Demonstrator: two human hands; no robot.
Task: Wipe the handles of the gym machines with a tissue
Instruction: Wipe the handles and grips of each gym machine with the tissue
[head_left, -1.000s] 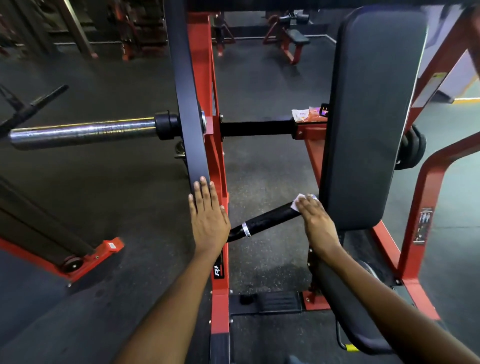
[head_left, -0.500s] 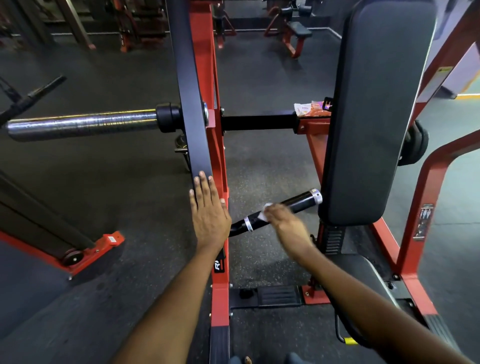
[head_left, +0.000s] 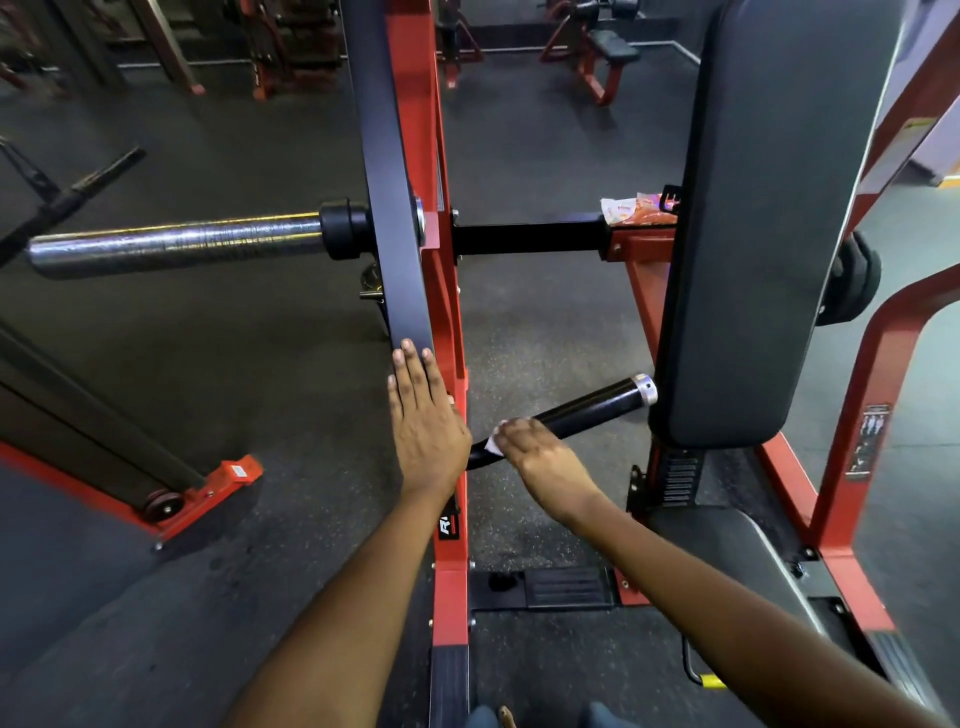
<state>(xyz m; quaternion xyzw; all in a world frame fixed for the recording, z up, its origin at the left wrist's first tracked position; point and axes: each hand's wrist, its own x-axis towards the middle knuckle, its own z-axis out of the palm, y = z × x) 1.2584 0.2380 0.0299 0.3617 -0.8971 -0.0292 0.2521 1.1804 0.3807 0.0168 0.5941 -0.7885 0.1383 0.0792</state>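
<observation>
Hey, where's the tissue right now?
The tissue is under the right hand, pressed on the black handle at its inner end, just right of the left hand resting flat on the red frame.

Dark speckled rubber floor (head_left: 545, 322) throughout. Red steel frame (head_left: 447, 312) upright at centre, chrome bar (head_left: 171, 244) sticking out left. Tall black back pad (head_left: 779, 208) at right. Red bench (head_left: 602, 52) at far back. Another red-footed machine (head_left: 208, 488) at left edge. Light dim, brighter at far right.
</observation>
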